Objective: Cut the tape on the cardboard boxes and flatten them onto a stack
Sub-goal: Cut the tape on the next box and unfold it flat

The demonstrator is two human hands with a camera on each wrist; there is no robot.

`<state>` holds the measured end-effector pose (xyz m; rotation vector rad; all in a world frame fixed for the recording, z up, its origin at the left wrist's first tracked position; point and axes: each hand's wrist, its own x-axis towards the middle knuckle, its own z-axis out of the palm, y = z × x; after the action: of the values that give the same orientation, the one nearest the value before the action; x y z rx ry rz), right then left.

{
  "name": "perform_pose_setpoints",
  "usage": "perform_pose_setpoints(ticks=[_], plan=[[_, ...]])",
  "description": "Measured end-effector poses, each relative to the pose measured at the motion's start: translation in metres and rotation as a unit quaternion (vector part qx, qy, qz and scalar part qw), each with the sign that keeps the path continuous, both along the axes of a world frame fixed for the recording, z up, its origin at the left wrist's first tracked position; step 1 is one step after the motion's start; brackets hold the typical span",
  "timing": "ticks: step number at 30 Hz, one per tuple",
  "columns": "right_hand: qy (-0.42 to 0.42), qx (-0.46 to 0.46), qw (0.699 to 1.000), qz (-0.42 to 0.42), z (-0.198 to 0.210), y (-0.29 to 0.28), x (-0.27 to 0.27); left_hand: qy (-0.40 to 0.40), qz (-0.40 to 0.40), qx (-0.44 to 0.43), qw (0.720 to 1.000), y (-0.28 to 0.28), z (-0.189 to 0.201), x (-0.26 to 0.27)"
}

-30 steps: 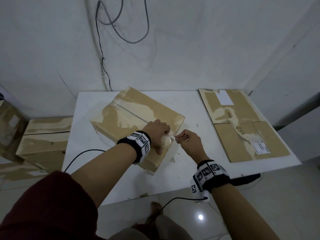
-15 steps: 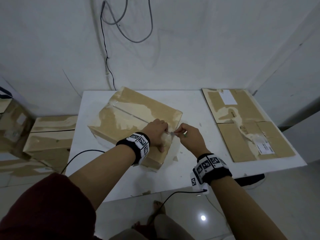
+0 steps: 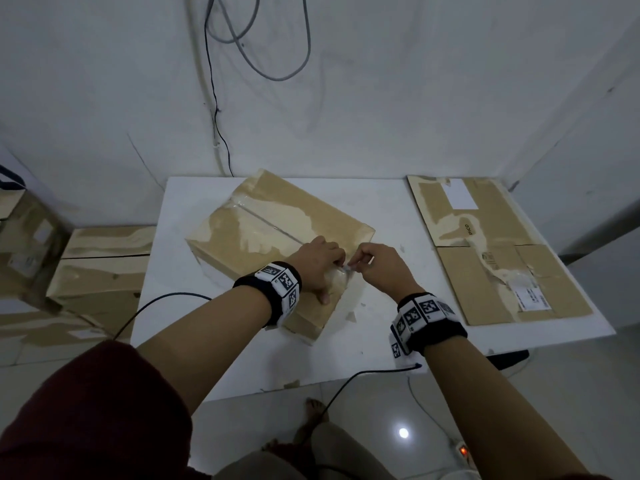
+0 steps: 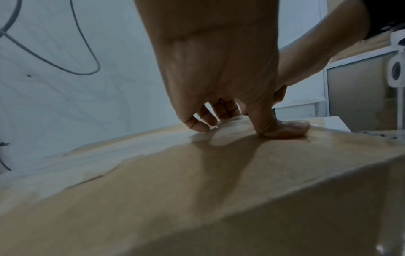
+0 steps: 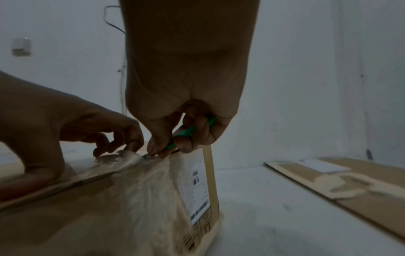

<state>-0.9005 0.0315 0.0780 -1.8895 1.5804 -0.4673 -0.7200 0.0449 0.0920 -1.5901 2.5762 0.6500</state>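
Box (image 3: pixel 263 233) sits on the tabletop (image 3: pixel 388 216); left hand (image 3: pixel 317 261) presses fingertips on its taped top, while right hand (image 3: pixel 379 266) beside it grips a green cutter (image 5: pixel 190 132) at the edge.

Head view: high above, facing forward and down over the white rectangular table (image 3: pixel 381 209). Left wrist view: very close, low along the top of the taped brown cardboard box (image 4: pixel 197 190), facing the wall. Right wrist view: close, looking along that box's labelled end (image 5: pixel 153 199). Shared by all three: the box.
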Motion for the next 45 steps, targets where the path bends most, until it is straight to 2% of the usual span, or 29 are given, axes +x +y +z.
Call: perform_pose_setpoints(ticks=[3,8,15,21,26,29,34,38,45], plan=[[-0.067,0.001,0.997,-0.039,-0.011,0.01,-0.004,0.01,-0.005,0.003,1.0,-0.002,0.001,-0.001],[-0.078,-0.076,0.991,-0.071,-0.014,0.016,-0.008,0.037,0.003,0.013,0.999,-0.005,-0.001,0.0],[-0.019,-0.034,0.999,-0.025,-0.014,0.01,0.004,0.04,0.001,0.012,0.999,-0.005,-0.001,0.001],[-0.025,0.043,0.998,-0.025,-0.003,0.004,-0.006,0.031,-0.018,0.009,0.999,-0.006,0.0,0.0],[-0.114,0.009,0.987,-0.113,-0.028,0.023,-0.002,0.02,-0.038,-0.001,0.999,-0.01,-0.002,-0.001],[-0.15,0.022,0.981,-0.118,-0.029,0.028,-0.008,0.016,-0.045,0.004,0.999,-0.01,-0.001,-0.002],[-0.136,0.011,0.982,-0.126,-0.026,0.036,-0.009,-0.028,-0.07,0.002,0.997,-0.008,0.001,-0.011],[-0.154,0.0,0.978,-0.143,-0.032,0.041,-0.006,-0.03,-0.058,0.015,0.998,-0.008,0.0,-0.01],[-0.153,-0.009,0.975,-0.162,-0.026,0.043,0.003,-0.038,-0.069,-0.012,0.997,-0.004,0.0,-0.009]])
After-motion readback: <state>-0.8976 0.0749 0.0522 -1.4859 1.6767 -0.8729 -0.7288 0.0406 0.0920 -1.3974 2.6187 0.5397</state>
